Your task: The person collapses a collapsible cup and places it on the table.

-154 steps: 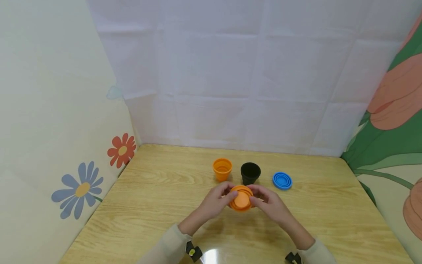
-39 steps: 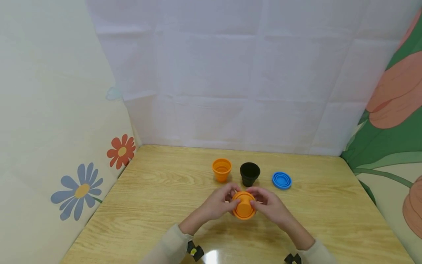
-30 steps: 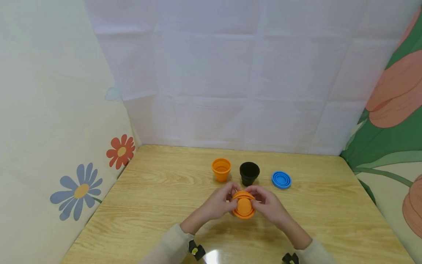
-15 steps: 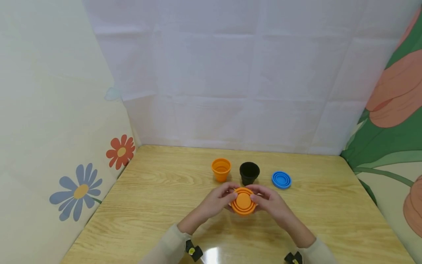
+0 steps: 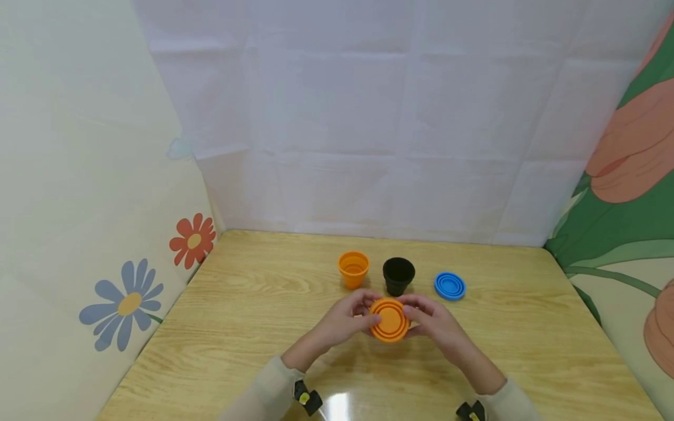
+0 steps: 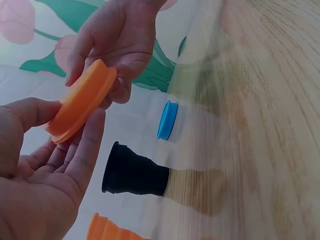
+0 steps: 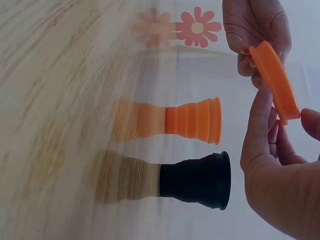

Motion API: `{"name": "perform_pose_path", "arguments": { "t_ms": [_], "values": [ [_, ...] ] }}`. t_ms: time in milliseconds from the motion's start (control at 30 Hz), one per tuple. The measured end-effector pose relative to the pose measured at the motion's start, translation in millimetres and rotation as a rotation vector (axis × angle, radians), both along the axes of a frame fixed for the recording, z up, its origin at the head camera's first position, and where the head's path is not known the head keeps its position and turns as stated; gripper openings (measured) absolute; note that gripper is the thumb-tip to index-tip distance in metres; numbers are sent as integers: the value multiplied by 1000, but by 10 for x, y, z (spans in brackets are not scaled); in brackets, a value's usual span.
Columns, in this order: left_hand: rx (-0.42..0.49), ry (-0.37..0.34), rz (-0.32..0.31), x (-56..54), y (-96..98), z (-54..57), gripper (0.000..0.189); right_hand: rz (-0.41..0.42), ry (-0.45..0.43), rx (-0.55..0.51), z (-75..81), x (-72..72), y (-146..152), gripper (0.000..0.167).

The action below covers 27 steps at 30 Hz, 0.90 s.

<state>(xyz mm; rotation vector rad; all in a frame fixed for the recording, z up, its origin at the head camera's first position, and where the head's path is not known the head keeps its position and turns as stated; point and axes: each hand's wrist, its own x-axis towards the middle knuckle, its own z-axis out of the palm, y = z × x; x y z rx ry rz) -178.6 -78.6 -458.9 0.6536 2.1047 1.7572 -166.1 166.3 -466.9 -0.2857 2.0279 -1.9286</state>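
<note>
Both hands hold an orange collapsible cup [image 5: 389, 320], squashed into a flat disc with its rings nested and its round base facing the head camera. My left hand [image 5: 343, 320] pinches its left edge, thumb on the near face and fingers behind. At the opposite edge, my right hand [image 5: 434, 324] grips it the same way. Both wrist views show the cup [image 7: 275, 82] edge-on and raised off the table. Just beyond the hands stand a second orange cup [image 5: 354, 270] and a black cup [image 5: 398, 276], both extended and upright.
A blue collapsible cup [image 5: 450, 286] lies flattened on the wooden table [image 5: 253, 304], right of the black cup. A white cloth [image 5: 326, 117] hangs behind the table's back edge. Flower-printed panels [image 5: 68, 204] flank both sides.
Earlier the held cup's base stuck out and its rings sat unevenly. The rings now lie flat and concentric. Both hands keep hold with small finger shifts; the other cups stay put.
</note>
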Motion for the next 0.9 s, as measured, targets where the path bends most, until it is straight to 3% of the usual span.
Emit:
{"name": "perform_pose_path", "arguments": {
  "t_ms": [567,700,900],
  "values": [
    [-51,335,58,10,15,40,29,-19,-63,-25,30,-16,51,52],
    [-80,506,66,19,31,0,27,-27,-102,-55,22,-24,52,48],
    [-116,829,78,21,57,-46,27,-1,-147,-117,20,-29,69,40]
  ]
}}
